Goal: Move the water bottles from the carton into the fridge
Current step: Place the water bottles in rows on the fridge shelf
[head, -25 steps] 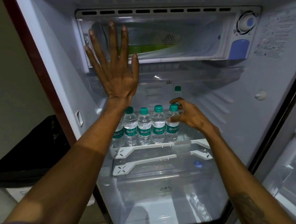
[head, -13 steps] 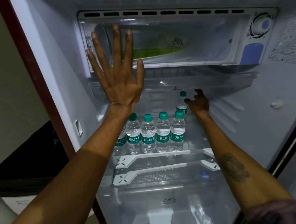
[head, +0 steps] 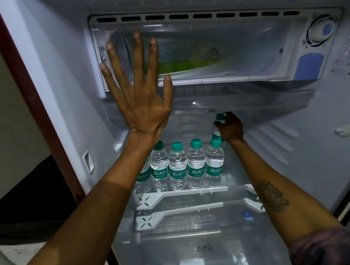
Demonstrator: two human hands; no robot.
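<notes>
Green-capped Bisleri water bottles [head: 196, 163] stand in a tight front row on the clear fridge shelf [head: 240, 169]. There are five, and the leftmost is half hidden by the left arm [head: 104, 196]. Behind that row the right hand [head: 230, 127] reaches deep and grips a rear bottle [head: 220, 116] by the neck, fingers curled just under its cap. Its base is hidden, so I cannot tell whether it has met the shelf. The left hand [head: 142, 105] lies spread, fingers straight, flat against the clear freezer flap [head: 226, 48], apparently as a brace. No carton is in view.

The likeliest slip is at the right wrist, which passes just over the cap of the rightmost front bottle. A low pull-back could clip it, and because the row stands shoulder to shoulder, one falling bottle could topple its neighbours. Letting go before the base sits flat could tip the rear bottle forward into them. The chiller tray [head: 249, 102] hangs close above its cap, so lifting it risks a knock. Weight on the flap could push it inward.
</notes>
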